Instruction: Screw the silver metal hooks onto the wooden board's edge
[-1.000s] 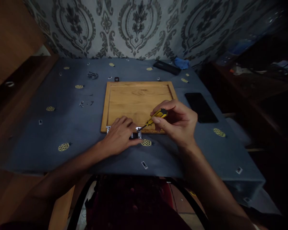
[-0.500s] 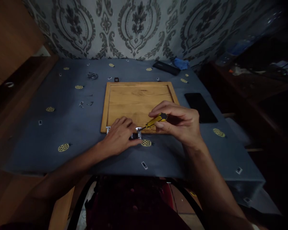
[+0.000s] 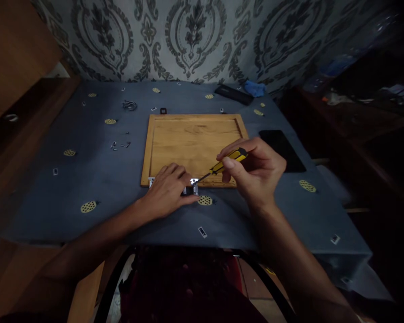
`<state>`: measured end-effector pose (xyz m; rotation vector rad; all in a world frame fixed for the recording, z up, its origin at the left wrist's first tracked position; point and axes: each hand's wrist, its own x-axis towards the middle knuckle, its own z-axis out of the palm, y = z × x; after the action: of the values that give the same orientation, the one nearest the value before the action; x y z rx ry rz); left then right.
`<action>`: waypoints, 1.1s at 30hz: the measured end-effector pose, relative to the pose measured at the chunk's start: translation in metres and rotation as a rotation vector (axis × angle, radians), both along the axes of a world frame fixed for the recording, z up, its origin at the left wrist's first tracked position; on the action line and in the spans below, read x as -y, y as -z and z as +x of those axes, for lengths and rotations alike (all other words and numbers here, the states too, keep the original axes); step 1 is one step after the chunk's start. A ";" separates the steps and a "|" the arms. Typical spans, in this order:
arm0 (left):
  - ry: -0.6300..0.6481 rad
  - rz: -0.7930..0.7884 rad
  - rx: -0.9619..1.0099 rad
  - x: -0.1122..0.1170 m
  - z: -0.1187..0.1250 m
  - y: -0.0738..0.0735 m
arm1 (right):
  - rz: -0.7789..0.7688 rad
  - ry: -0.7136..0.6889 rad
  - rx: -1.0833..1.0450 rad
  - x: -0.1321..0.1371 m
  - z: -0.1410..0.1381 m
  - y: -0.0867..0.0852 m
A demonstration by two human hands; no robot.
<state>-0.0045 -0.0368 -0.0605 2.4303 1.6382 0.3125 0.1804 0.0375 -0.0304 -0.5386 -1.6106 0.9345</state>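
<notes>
My left hand lies over the near edge of a framed wooden panel, fingers curled and thumb along the front, gripping a silver metal fitting with a dark gap in it. Much of that fitting is under the hand; another bit of bright metal shows left of the fingers. A yellow and black screwdriver is held in my right hand between thumb and fingers. It slants down to the left, its tip at the fitting; whether it sits in a screw is too small to tell.
Several small screws lie on the blue tablecloth at left, with a grey metal bundle behind them. A black phone-like slab rests at right. A dark case and blue cloth lie at the back.
My right hand has shifted right and rolled around the screwdriver, whose handle is now farther right and higher. The tip stays at the fitting, and my left hand is still.
</notes>
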 end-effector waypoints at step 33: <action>-0.006 0.005 0.008 0.000 0.000 0.002 | 0.094 -0.029 0.007 -0.001 -0.007 0.007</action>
<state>-0.0044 -0.0368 -0.0623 2.4242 1.6439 0.3274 0.1731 0.0389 -0.0371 -0.4550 -1.6638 0.8740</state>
